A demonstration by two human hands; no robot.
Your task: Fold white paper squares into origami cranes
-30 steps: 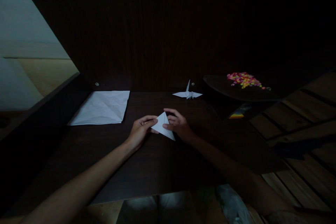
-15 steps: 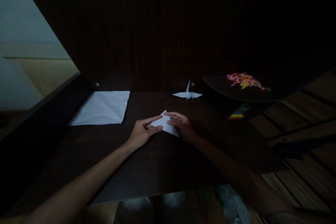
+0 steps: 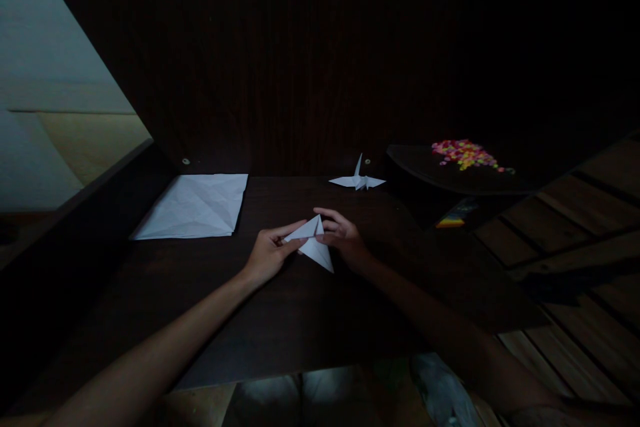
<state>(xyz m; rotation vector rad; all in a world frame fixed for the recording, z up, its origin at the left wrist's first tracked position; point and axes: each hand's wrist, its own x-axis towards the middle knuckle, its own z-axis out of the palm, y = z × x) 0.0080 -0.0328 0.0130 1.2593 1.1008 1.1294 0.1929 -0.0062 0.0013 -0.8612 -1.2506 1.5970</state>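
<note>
A small folded white paper piece point(image 3: 314, 245), roughly triangular, is held between both my hands just above the dark wooden table point(image 3: 280, 320). My left hand point(image 3: 270, 252) pinches its left corner with thumb and fingers. My right hand point(image 3: 341, 238) grips its upper right side, fingers curled over the top point. The paper's lower tip points down to the right.
A creased white sheet point(image 3: 194, 206) lies flat at the back left of the table. A finished white paper crane point(image 3: 358, 179) stands at the back centre. A heap of small colourful pieces point(image 3: 466, 153) sits on a dark surface to the right. Wooden slats lie further right.
The folded paper lay flatter under my fingers half a second ago; now it is raised again, with its point up and its lower tip turned down to the right.
</note>
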